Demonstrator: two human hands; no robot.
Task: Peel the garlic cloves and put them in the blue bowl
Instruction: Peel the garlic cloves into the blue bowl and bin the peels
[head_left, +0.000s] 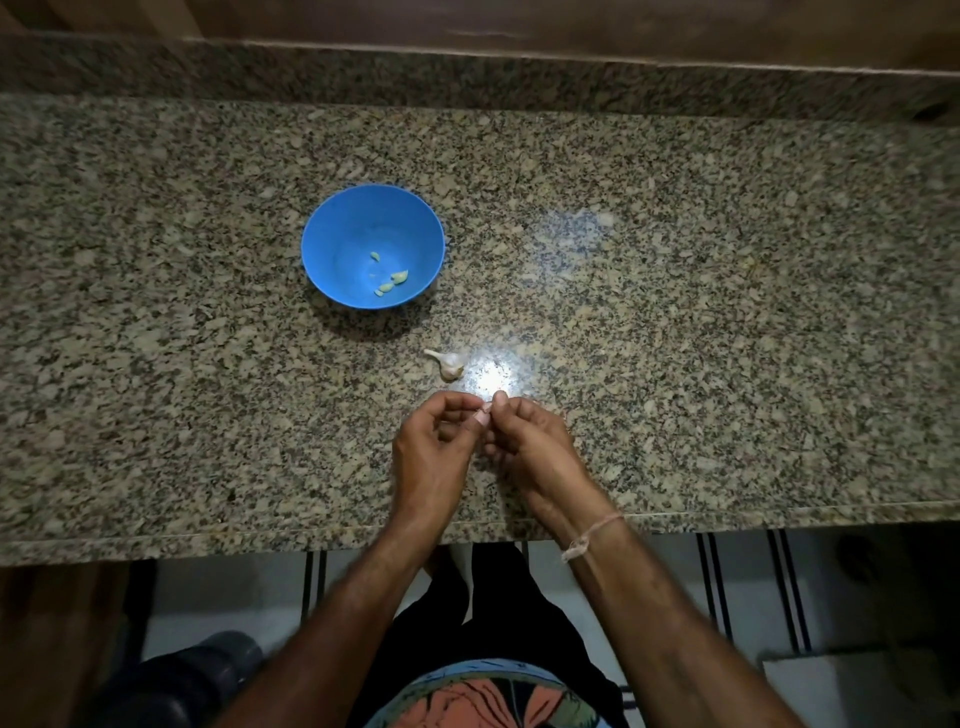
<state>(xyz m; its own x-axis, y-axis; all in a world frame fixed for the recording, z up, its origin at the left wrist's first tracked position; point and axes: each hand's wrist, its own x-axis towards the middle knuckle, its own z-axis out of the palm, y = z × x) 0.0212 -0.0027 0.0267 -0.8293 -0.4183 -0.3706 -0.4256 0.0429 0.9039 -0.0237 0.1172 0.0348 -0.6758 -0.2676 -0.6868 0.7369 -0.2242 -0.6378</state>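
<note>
A blue bowl (332, 228) stands on the granite counter, left of centre, with several small peeled garlic pieces (392, 280) in its bottom. A partial garlic bulb (450, 363) with papery skin lies on the counter between the bowl and my hands. My left hand (436, 447) and my right hand (530, 441) meet just above the counter near its front. Between their fingertips they pinch one small garlic clove (484, 413), mostly hidden by the fingers.
The speckled granite counter (675, 312) runs the full width, with a raised back ledge (467, 78) and a front edge (208, 540) close to my body. A bright light reflection sits beside the bulb. Below the edge are a tiled floor and dark objects.
</note>
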